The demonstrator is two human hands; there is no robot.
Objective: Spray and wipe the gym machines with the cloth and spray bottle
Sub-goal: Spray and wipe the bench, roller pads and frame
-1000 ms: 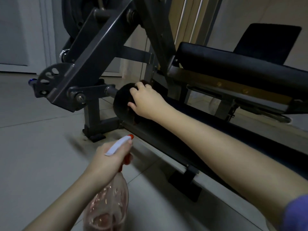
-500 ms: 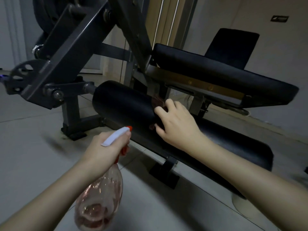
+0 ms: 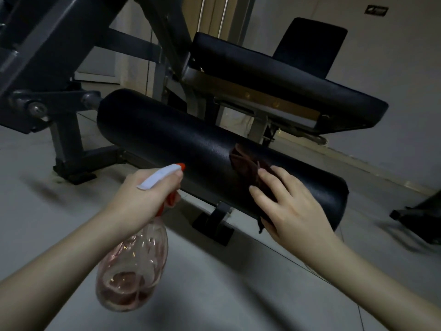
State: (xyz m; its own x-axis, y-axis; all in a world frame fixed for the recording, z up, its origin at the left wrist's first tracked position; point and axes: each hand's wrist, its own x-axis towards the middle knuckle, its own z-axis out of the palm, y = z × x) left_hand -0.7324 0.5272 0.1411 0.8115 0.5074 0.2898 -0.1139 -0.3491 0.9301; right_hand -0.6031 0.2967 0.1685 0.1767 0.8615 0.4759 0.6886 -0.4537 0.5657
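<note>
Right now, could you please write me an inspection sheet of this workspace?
Surface: black roller pad, textured, no damage seen.
Job's things: dark cloth lies on the roller pad; spray bottle clear, little reddish liquid left.
Clutter: nothing seen.
Grippers: left hand grips the spray bottle; right hand presses the cloth, fingers straight.
Cables: pale vertical lines behind the frame, cable or rod unclear.
Surroundings: tiled floor, padded bench, grey wall.

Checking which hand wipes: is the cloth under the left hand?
No, the right hand presses the cloth against the black roller pad, while the left hand holds the spray bottle.
</note>
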